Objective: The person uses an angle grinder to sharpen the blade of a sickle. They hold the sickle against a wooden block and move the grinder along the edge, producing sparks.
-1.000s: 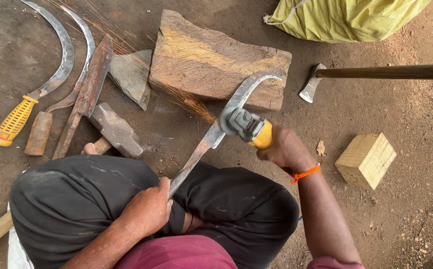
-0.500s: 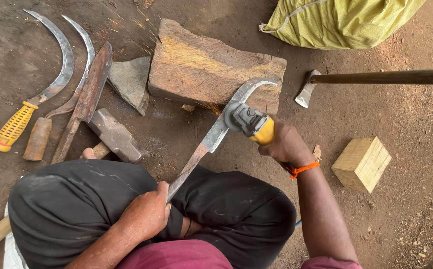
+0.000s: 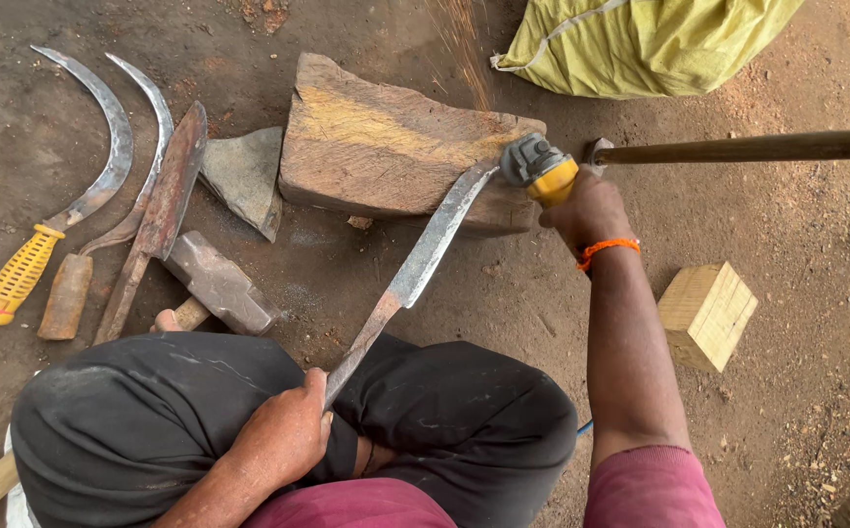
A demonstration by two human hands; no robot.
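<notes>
My left hand point(image 3: 283, 435) grips the tang of a long curved grey steel blade point(image 3: 425, 259). My right hand point(image 3: 589, 210) clamps a yellow angle grinder point(image 3: 540, 171) against its tip, on a rough wooden block point(image 3: 386, 147).

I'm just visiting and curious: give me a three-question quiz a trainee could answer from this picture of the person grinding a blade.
1. True or false: the left hand holds the long blade by its lower end.
2. Which tool does the right hand hold? A) the hammer B) the yellow grinder C) the axe
3. Fill in: the blade's upper end rests against the wooden ____.

Key:
1. True.
2. B, the yellow grinder, pressed at the blade's tip; the hammer and axe lie on the ground.
3. Block; it is the wooden block, with sparks flying over it.
</notes>
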